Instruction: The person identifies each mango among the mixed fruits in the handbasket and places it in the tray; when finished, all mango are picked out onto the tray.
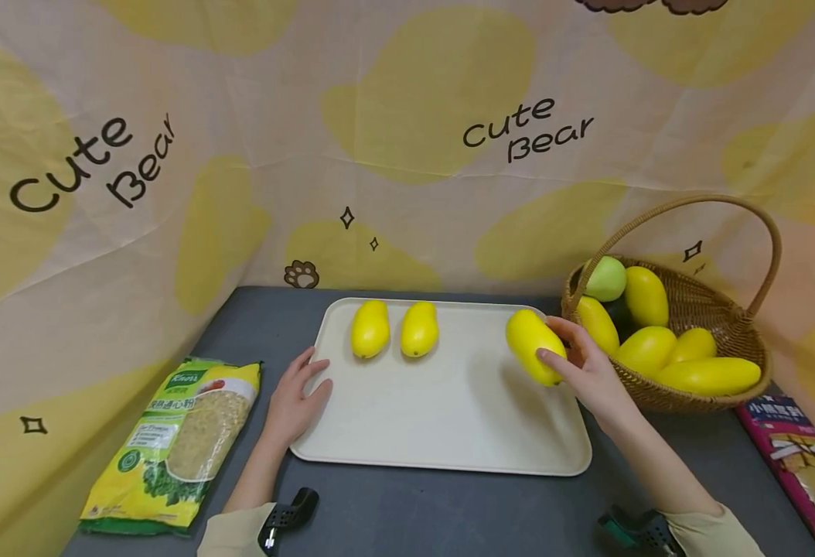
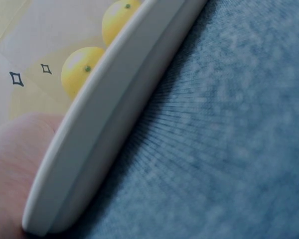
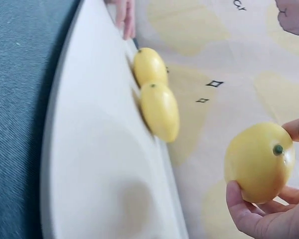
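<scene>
My right hand [image 1: 588, 375] holds a smooth yellow mango [image 1: 534, 346] between thumb and fingers, raised above the right part of a cream tray [image 1: 449, 418]. In the right wrist view that mango [image 3: 259, 162] shows a small green stem spot. Two more yellow mangoes, one on the left [image 1: 369, 329] and one beside it [image 1: 419, 329], lie on the tray near its back edge. My left hand [image 1: 294, 402] rests at the tray's left rim, its fingers spread and extended over the edge. In the left wrist view the tray's rim [image 2: 94, 124] hides most of this hand.
A wicker basket [image 1: 717, 309] with a tall handle stands at the back right, holding several yellow mangoes, a green apple [image 1: 606, 278] and a dark green fruit. A yellow Knorr bag [image 1: 171, 449] lies at the left, and a magenta packet [image 1: 800, 456] at the right. Patterned cloth [image 1: 407, 155] hangs behind.
</scene>
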Tool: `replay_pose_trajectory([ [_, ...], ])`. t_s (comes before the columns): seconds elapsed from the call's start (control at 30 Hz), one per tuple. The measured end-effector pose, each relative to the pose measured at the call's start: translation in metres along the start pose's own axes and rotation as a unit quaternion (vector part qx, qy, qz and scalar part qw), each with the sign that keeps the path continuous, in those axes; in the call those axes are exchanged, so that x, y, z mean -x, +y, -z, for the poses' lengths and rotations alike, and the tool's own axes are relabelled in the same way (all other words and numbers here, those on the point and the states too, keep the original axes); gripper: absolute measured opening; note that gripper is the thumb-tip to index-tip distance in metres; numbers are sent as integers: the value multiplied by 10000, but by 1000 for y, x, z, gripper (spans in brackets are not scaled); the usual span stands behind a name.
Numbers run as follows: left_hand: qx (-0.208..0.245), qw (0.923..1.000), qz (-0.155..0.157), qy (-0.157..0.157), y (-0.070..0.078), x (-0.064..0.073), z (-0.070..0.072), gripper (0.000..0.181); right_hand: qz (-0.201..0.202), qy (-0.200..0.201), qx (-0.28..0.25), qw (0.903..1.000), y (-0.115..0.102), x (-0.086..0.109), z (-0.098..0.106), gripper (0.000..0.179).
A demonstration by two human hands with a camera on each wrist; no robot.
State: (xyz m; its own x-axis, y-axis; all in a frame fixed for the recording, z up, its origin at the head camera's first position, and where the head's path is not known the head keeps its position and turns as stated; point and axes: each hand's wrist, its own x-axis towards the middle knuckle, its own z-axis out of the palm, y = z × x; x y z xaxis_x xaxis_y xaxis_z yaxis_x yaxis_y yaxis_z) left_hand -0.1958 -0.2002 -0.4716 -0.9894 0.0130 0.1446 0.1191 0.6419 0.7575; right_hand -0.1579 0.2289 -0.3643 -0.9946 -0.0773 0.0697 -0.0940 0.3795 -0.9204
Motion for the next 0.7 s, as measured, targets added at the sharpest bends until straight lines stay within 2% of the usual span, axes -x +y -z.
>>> replay_pose_trajectory([
  [0.27,-27,10000,-17,-49,-1,0,2,39,-354,170,180,9991,19,-25,-31,69],
  [0.43,2,10000,-7,-69,2,0,2,39,-540,213,-63,9983,28,-44,-50,66],
  [0.7,-40,9999,116,-101,4,1,2,40,-606,337,-171,9974,29,-66,-74,64],
])
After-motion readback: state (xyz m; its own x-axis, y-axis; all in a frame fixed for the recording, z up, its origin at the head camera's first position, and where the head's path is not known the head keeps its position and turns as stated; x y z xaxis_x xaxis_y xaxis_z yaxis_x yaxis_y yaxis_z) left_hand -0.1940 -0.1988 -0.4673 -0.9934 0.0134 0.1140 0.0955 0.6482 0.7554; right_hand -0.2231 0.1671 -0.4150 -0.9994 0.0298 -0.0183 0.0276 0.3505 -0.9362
